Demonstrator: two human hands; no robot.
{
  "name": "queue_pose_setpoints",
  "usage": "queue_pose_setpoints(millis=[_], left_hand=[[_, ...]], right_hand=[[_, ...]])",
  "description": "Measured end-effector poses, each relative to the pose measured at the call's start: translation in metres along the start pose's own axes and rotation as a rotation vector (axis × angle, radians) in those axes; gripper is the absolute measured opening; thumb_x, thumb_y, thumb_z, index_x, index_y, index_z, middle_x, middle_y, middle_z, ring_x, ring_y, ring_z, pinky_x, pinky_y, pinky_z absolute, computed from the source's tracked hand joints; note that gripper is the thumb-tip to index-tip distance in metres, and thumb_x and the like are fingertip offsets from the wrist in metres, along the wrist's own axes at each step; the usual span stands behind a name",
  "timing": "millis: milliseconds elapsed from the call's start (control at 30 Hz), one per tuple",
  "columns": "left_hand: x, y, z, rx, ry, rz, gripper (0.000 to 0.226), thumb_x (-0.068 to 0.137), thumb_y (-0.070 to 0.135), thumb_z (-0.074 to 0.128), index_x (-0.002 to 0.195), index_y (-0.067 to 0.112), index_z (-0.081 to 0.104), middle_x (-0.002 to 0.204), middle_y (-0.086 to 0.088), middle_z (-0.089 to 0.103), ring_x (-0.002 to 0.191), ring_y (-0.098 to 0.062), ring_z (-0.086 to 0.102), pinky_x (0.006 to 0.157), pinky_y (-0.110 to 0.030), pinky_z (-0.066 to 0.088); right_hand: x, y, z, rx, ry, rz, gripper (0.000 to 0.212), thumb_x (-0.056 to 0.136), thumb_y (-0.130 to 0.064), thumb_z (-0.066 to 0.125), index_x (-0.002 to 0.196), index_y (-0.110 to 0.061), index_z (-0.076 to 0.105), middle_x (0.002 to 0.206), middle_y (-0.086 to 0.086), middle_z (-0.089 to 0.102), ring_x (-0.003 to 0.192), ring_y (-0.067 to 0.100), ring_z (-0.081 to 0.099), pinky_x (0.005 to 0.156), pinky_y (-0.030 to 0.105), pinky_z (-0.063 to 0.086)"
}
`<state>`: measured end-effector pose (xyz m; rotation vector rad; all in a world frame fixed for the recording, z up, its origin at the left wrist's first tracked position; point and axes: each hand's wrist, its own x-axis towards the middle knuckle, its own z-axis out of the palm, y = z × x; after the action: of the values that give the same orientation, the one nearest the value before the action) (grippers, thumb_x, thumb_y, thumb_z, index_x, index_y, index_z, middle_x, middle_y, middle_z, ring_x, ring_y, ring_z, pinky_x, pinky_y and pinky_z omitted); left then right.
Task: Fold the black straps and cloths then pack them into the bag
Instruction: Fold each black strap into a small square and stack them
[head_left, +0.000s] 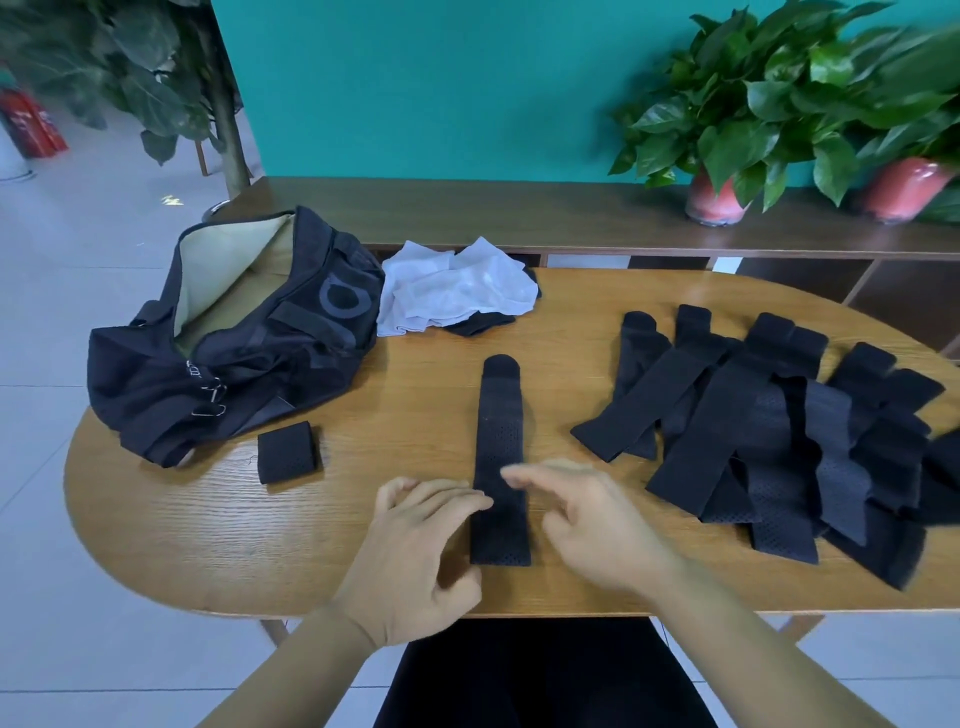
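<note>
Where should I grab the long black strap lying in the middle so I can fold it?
Probably the square near end of the strap, pinched at both corners from your side. It lies flat and straight, pointing away, with its rounded tab at the far end. The left hand and right hand flank that near end, so it can fold away from you.

Looks like an office or lounge interior: oval wooden worktop (363, 561) on pale tiled floor (78, 291), teal wall (441, 88) at twelve o'clock, low wooden shelf (519, 218) carrying potted plants (727, 119), red extinguisher (31, 124) at ten o'clock.
</note>
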<state>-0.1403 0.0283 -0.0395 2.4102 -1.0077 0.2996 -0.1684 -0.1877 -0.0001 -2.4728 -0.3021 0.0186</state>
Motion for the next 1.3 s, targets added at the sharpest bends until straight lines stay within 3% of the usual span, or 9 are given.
queue_pose_setpoints(millis=[133,267,333,500,700,933,1067,1233,1300], left_hand=[[0.002,0.005,0.007,0.003,-0.014,-0.075,0.057,0.066,0.036,0.058,0.123,0.03,0.057,0.114,0.021,0.058,0.113,0.007,0.042,0.1,-0.025,0.022],[0.004,0.007,0.013,-0.048,0.045,-0.242,0.046,0.075,0.042,0.052,0.12,0.038,0.056,0.105,0.033,0.057,0.109,0.014,0.042,0.097,-0.019,0.016],[0.01,0.008,0.015,-0.075,0.093,-0.331,0.033,0.083,0.041,0.057,0.117,0.041,0.056,0.095,0.038,0.056,0.103,0.017,0.043,0.093,-0.023,0.018],[0.023,0.006,0.025,-0.093,0.176,-0.49,0.021,0.09,0.037,0.064,0.11,0.04,0.059,0.089,0.025,0.067,0.096,0.007,0.057,0.092,-0.032,0.023],[0.032,0.012,0.032,-0.037,0.202,-0.583,0.028,0.088,0.036,0.063,0.115,0.039,0.059,0.08,0.021,0.065,0.088,0.005,0.058,0.096,-0.035,0.027],[0.042,0.017,0.028,0.055,0.114,-0.563,0.05,0.091,0.036,0.056,0.138,0.039,0.043,0.089,0.018,0.061,0.097,0.0,0.053,0.087,-0.025,0.022],[0.046,0.016,0.027,0.138,0.007,-0.524,0.05,0.097,0.039,0.046,0.145,0.037,0.037,0.107,0.014,0.057,0.109,-0.007,0.045,0.086,-0.026,0.025],[0.039,0.006,0.035,0.121,-0.039,-0.445,0.042,0.096,0.032,0.053,0.137,0.028,0.054,0.121,0.002,0.05,0.113,-0.019,0.047,0.083,-0.032,0.033],[0.04,0.005,0.032,0.173,-0.087,-0.385,0.042,0.099,0.033,0.046,0.141,0.028,0.049,0.138,0.005,0.042,0.122,-0.017,0.041,0.085,-0.031,0.03]], right_hand=[[-0.023,0.01,0.024,0.102,-0.032,0.081,0.068,0.075,-0.005,0.052,0.135,-0.036,0.05,0.127,-0.02,0.047,0.122,-0.004,0.042,0.107,0.021,0.035],[-0.018,0.011,0.04,0.134,0.148,0.112,0.053,0.081,-0.012,0.064,0.129,-0.034,0.057,0.116,-0.02,0.054,0.115,-0.002,0.05,0.103,0.022,0.039],[-0.01,0.009,0.045,0.142,0.273,0.16,0.041,0.084,-0.019,0.069,0.122,-0.032,0.062,0.106,-0.016,0.06,0.104,-0.001,0.055,0.095,0.025,0.045],[0.007,-0.002,0.054,0.171,0.429,0.329,0.007,0.088,-0.026,0.068,0.093,-0.028,0.065,0.085,-0.008,0.058,0.077,0.001,0.053,0.068,0.022,0.044],[0.02,-0.009,0.062,0.025,0.474,0.448,0.014,0.09,-0.033,0.065,0.093,-0.019,0.062,0.078,-0.007,0.057,0.073,0.01,0.052,0.058,0.022,0.037],[0.029,-0.012,0.052,-0.239,0.332,0.467,0.026,0.095,-0.043,0.051,0.098,-0.018,0.057,0.089,-0.006,0.056,0.079,0.013,0.048,0.053,0.027,0.03],[0.032,-0.012,0.055,-0.291,0.371,0.449,0.026,0.095,-0.041,0.053,0.095,-0.015,0.057,0.086,-0.003,0.052,0.079,0.015,0.047,0.047,0.024,0.022],[0.034,-0.011,0.057,-0.338,0.345,0.435,0.031,0.095,-0.042,0.053,0.112,-0.017,0.059,0.102,-0.001,0.059,0.093,0.018,0.058,0.059,0.027,0.034],[0.034,-0.009,0.06,-0.345,0.412,0.403,0.039,0.084,-0.036,0.071,0.116,-0.014,0.063,0.1,0.003,0.062,0.084,0.021,0.062,0.052,0.026,0.04]])
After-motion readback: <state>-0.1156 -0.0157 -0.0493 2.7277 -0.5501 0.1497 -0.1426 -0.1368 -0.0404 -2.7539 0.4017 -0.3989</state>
